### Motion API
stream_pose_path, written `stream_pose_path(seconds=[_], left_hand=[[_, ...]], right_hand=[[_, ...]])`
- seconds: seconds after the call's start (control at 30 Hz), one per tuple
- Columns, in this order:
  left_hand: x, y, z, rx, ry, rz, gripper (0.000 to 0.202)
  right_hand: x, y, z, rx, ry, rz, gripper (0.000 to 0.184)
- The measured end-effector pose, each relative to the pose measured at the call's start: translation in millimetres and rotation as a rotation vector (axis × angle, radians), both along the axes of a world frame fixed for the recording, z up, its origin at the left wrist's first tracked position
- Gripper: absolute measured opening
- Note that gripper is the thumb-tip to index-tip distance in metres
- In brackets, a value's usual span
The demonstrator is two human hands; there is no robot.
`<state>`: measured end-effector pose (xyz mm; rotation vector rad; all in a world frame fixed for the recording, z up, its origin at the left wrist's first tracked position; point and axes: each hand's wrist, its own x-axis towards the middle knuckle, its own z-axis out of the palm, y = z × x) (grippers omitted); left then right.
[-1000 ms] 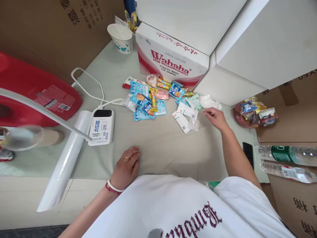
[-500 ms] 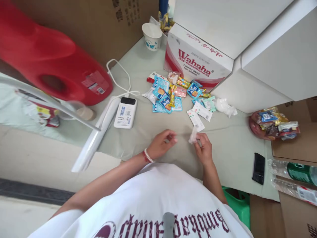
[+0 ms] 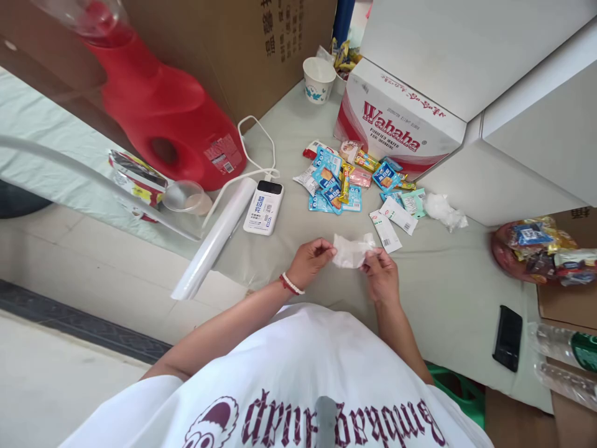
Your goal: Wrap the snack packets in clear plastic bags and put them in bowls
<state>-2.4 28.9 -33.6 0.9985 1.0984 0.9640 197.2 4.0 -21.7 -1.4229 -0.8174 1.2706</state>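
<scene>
Bunched in the right hand [image 3: 382,277] alone before, the film [image 3: 349,252] is now pinched by the left hand [image 3: 308,261] too and spread between them, making the work two-handed.

The white sheet [image 3: 349,254] is looking thin and wrinkled. The red jug [image 3: 186,112] is showing smooth plastic, and the white roll [image 3: 213,241] is gleaming glossily.
</scene>
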Motion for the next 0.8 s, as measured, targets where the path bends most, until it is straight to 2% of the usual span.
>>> stream_pose_path(seconds=[0.07,0.2,0.23,0.3,0.37,0.43,0.53,0.6,0.67,0.8], left_hand=[[-11,-1,-4.7,-0.048,0.015,0.06,0.043],[-25,-7,-12.1,-0.068,0.057,0.016,0.048],[-27,-9,-12.2,-0.057,0.085,0.039,0.048],[-27,-11,-9.4,0.022,0.179,0.163,0.046],[-25,-13,-3.0,0.176,0.277,0.252,0.043],[-17,-12,4.6,0.315,0.35,0.186,0.044],[-1,-8,11.9,0.361,0.443,-0.001,0.045],[7,-5,12.2,0.34,0.442,-0.043,0.032],[9,-2,9.9,0.281,0.353,-0.004,0.022],[5,3,5.6,-0.072,-0.029,0.17,0.024]], right_hand=[[4,6,1.3,-0.042,0.116,-0.087,0.041],[13,8,6.7,-0.116,0.233,-0.098,0.049],[13,7,8.4,-0.113,0.248,-0.104,0.05],[11,6,12.4,-0.093,0.263,-0.115,0.051],[7,6,16.7,-0.081,0.254,-0.097,0.052],[0,6,20.9,-0.083,0.232,-0.05,0.053],[-10,7,26.8,-0.095,0.187,0.032,0.054],[-12,8,30.7,-0.098,0.138,0.06,0.053],[-7,8,34.7,-0.101,0.09,0.067,0.052],[18,9,41.7,-0.106,0.066,0.06,0.049]])
